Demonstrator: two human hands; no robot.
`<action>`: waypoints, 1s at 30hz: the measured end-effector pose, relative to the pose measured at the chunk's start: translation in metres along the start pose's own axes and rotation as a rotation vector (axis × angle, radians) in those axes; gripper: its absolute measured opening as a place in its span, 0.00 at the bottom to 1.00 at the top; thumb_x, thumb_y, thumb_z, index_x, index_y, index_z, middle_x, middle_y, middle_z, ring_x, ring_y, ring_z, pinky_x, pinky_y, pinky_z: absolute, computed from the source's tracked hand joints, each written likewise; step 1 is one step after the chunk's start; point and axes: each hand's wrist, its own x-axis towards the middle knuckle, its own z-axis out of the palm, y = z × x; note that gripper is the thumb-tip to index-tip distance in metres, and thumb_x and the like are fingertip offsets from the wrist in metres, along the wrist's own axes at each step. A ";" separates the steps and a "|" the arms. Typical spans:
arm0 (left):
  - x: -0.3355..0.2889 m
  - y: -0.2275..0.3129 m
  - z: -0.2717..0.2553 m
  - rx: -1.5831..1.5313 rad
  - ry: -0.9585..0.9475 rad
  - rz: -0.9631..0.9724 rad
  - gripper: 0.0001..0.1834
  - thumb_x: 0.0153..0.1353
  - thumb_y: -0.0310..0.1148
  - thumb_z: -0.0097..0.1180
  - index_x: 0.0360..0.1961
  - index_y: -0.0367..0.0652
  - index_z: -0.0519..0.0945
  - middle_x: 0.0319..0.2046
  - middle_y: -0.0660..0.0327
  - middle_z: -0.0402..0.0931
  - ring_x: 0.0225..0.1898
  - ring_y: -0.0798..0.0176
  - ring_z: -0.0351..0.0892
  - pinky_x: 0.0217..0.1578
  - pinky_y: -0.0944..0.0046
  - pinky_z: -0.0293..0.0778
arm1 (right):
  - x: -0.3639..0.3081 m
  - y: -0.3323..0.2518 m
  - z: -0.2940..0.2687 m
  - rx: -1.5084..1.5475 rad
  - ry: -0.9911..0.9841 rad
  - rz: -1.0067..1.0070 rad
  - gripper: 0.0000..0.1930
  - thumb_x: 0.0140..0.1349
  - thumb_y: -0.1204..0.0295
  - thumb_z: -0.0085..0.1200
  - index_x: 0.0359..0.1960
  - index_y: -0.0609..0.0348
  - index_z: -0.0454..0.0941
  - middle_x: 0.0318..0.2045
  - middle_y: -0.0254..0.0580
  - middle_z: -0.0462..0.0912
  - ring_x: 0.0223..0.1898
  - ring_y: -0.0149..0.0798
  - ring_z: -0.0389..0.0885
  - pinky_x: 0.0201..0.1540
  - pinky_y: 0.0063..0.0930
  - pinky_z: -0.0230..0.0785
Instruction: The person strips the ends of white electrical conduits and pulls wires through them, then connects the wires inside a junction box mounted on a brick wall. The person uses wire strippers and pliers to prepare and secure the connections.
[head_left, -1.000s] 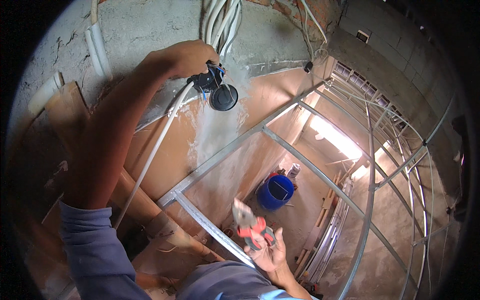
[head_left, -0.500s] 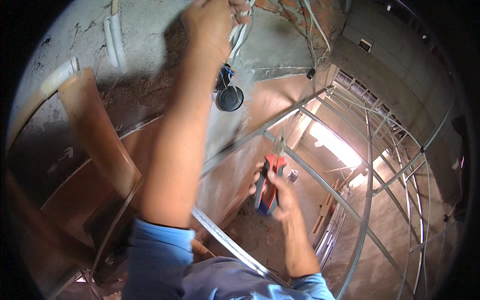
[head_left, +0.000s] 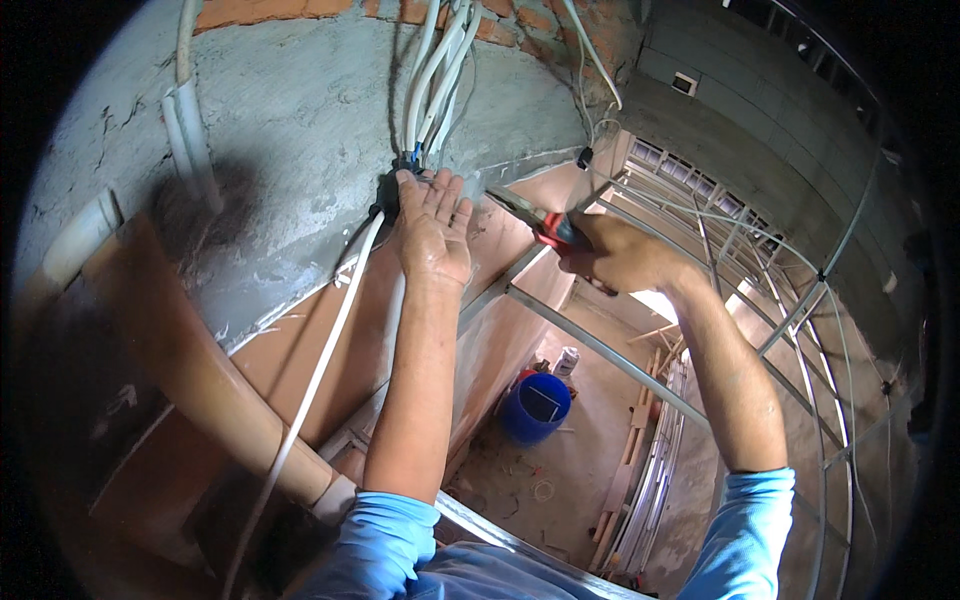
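Against the grey plastered wall, my left hand is raised palm toward me, its fingers stretched out and apart. Its fingertips are at a small black junction box, which they partly cover. Several white cables run down the wall into the box, and a bit of blue wire shows at its top. One more white cable leaves the box downward. My right hand grips pliers with red and black handles. Their metal jaws point left, toward the left fingertips, apart from them.
A metal bar frame crosses below and to the right. Far down on the floor stand a blue bucket and a small white container, beside long metal profiles. A wide brown pipe curves along the left.
My left hand has come down from the cables to the junction box. My right hand has lifted the pliers up beside it. The round black cover seen hanging earlier is now out of sight.
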 end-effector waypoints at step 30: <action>0.034 -0.002 -0.023 -0.122 -0.068 -0.038 0.20 0.72 0.43 0.53 0.53 0.38 0.68 0.51 0.56 0.66 0.63 0.50 0.66 0.67 0.48 0.60 | 0.024 -0.052 0.018 -0.386 0.096 -0.088 0.17 0.61 0.71 0.52 0.48 0.71 0.72 0.40 0.65 0.82 0.48 0.59 0.81 0.53 0.49 0.72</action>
